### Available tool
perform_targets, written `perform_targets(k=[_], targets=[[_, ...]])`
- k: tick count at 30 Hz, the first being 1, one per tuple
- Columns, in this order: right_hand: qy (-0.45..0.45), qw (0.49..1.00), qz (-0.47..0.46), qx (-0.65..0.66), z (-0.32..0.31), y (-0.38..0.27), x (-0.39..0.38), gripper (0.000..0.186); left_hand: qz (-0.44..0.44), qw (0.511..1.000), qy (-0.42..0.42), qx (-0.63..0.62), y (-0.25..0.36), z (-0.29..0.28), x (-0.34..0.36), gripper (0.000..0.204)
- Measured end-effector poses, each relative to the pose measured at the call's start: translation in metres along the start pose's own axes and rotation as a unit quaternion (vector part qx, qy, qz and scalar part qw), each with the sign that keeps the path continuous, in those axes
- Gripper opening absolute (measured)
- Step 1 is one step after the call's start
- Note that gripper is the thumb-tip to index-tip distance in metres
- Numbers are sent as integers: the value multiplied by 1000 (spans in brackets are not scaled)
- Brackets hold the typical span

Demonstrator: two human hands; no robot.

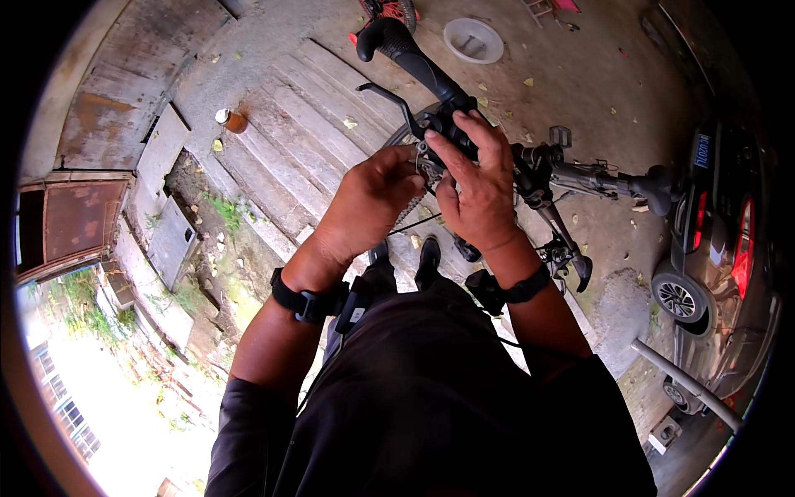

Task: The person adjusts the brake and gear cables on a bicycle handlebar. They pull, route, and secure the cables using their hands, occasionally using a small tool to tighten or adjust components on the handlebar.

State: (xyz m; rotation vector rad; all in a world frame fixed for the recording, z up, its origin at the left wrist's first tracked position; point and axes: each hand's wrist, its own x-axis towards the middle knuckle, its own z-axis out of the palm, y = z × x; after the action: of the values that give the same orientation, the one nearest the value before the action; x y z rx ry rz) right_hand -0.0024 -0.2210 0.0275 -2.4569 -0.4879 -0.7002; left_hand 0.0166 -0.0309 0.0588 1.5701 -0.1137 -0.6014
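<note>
A bicycle's handlebar stands before me, with a black rubber grip (421, 68) and a curved brake lever (391, 96) at its upper end. My left hand (360, 203) is closed in a pinch, thumb against forefinger, at a small silvery metal part (429, 166) below the bar; the fingers partly cover it. My right hand (480, 186) has its fingers bent over the black shifter (454, 132) on the bar. Its forefinger tip reaches close to the left fingertips, and its thumb points at the metal part. A thin black cable (418, 224) runs below both hands.
Right of my hands are the bicycle's pedal (561, 136) and saddle (650, 190). Planks (290, 124) lie on the concrete, with an orange-brown jar (232, 121) on them. A white basin (474, 41) stands beyond. At the right is a parked dark car (716, 273), with a pole (687, 385) nearby.
</note>
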Motion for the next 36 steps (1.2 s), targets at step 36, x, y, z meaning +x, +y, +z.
perform_targets(k=[36], targets=[[36,999,-2,36,-6,-12,-12,18,160,977,115,77,12,-54,59,26]])
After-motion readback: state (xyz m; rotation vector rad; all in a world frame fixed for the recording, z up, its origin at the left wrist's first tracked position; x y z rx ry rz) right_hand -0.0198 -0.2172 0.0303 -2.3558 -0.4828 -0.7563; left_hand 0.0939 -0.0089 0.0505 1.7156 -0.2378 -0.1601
